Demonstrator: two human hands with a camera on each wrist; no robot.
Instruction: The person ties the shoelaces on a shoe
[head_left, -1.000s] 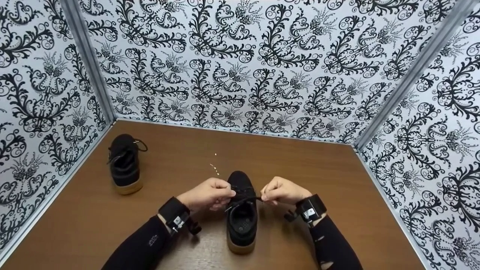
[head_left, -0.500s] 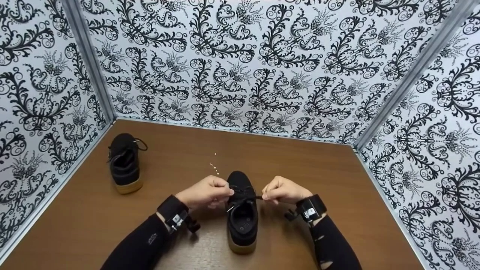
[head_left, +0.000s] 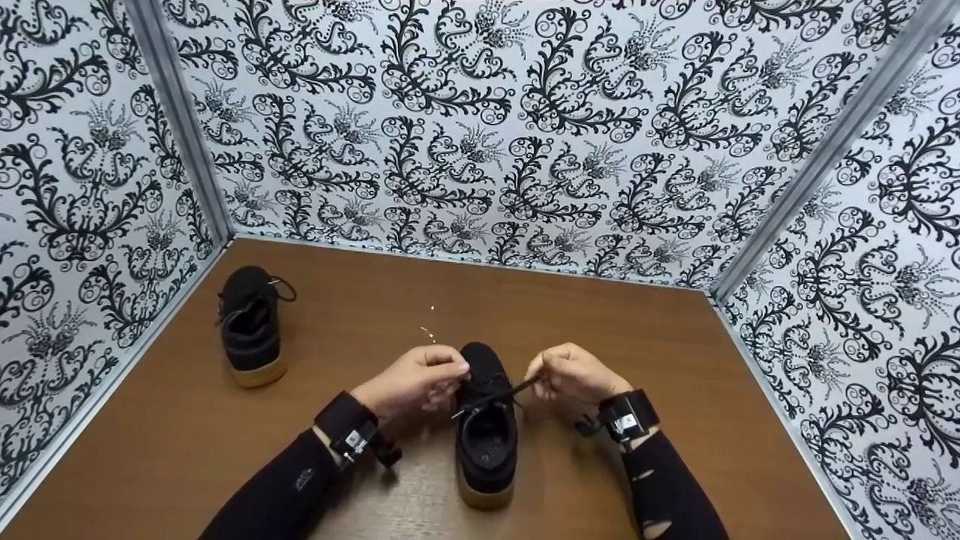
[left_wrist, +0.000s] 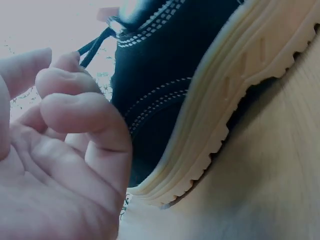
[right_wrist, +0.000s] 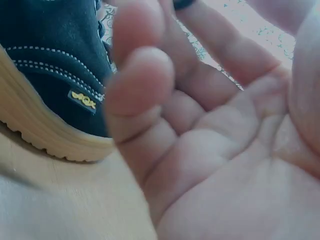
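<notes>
A black lace-up shoe (head_left: 486,474) with a tan sole stands on the brown table, toe pointing away. To its left, my left hand (head_left: 415,381) has thumb and fingertips together, close over the lacing. In the left wrist view, a black shoelace (left_wrist: 95,48) runs from the shoe to behind the curled fingers of that hand (left_wrist: 75,145). Right of the shoe, my right hand (head_left: 576,376) pinches the other lace end (head_left: 519,388), drawn taut and slanting up from the eyelets. The right wrist view shows the shoe's stitched side (right_wrist: 45,75) beside the curled fingers; the pinch itself is mostly hidden there.
A second black shoe (head_left: 251,337) stands at the left of the table (head_left: 360,300), a lace loop sticking out on its right. Patterned panels (head_left: 480,150) wall the table at the back and both sides. Small pale specks lie beyond my left hand.
My right hand has lifted a little and turned, so its lace now slants upward. The left fingertips have risen slightly. Both shoes stay where they were.
</notes>
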